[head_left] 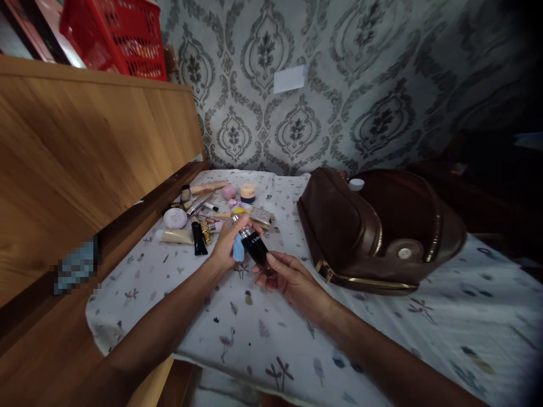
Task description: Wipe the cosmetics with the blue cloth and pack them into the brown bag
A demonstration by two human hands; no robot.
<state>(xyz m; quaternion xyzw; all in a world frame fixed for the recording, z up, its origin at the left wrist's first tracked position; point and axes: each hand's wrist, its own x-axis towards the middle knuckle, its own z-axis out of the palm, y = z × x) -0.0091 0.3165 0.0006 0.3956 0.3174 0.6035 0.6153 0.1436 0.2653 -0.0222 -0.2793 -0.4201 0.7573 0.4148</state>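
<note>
My right hand (283, 276) is closed around the lower end of a black cosmetic bottle (257, 247) with white lettering and a silver top. My left hand (230, 240) grips the bottle's upper end and also holds a light blue cloth or sponge (238, 249) against it. Both hands hover just above a white bed sheet (237, 328) printed with small plants and birds.
Several cosmetics lie in a heap (203, 217) beyond my left hand: tubes, small jars, a white compact. A brown zipped leather bag (373, 232) lies open on the right. A wooden headboard (85, 152) runs along the left, with a red basket (119, 34) above.
</note>
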